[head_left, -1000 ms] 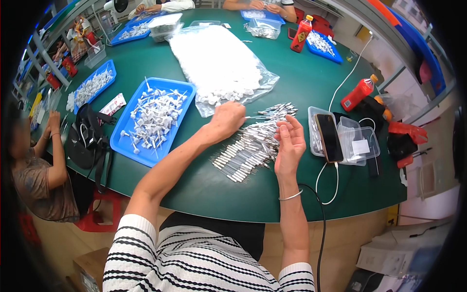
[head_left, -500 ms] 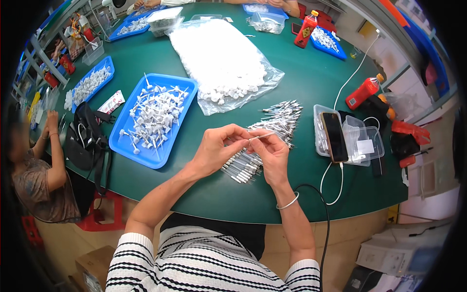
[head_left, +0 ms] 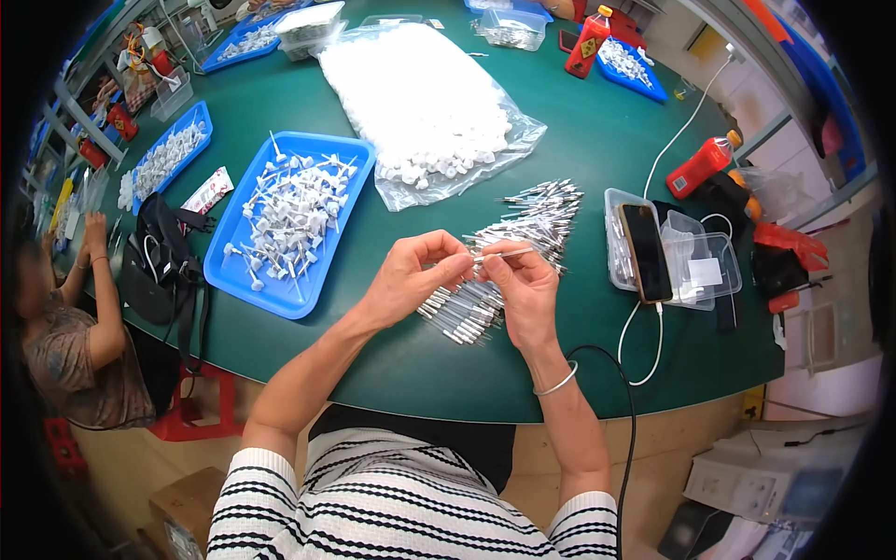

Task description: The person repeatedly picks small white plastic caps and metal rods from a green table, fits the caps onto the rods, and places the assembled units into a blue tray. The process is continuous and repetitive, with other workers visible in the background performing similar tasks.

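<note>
Close above the pile of thin metal-tipped rods (head_left: 532, 224), my two hands meet at the fingertips. A slim pale rod (head_left: 509, 252) is pinched between the thumb and fingers of my right hand (head_left: 527, 294), lying nearly level. The fingertips of my left hand (head_left: 415, 280) are pinched at the rod's left end; whether they hold a separate small part there is hidden. To the left, a blue tray (head_left: 322, 291) holds many white caps with thin stems (head_left: 294, 219). Beyond the hands lies a clear plastic bag (head_left: 420, 193) full of small white caps (head_left: 411, 103).
A phone (head_left: 644, 252) rests on clear plastic boxes (head_left: 695, 266) at right, with white cables nearby. Red bottles (head_left: 588, 42) stand or lie at the right side. A black bag (head_left: 159, 266) sits at left, near a co-worker (head_left: 89, 345). More blue trays (head_left: 173, 154) lie farther off.
The view has shifted slightly. My left fingertips have moved a little left along the rod, and the right hand still pinches it.
</note>
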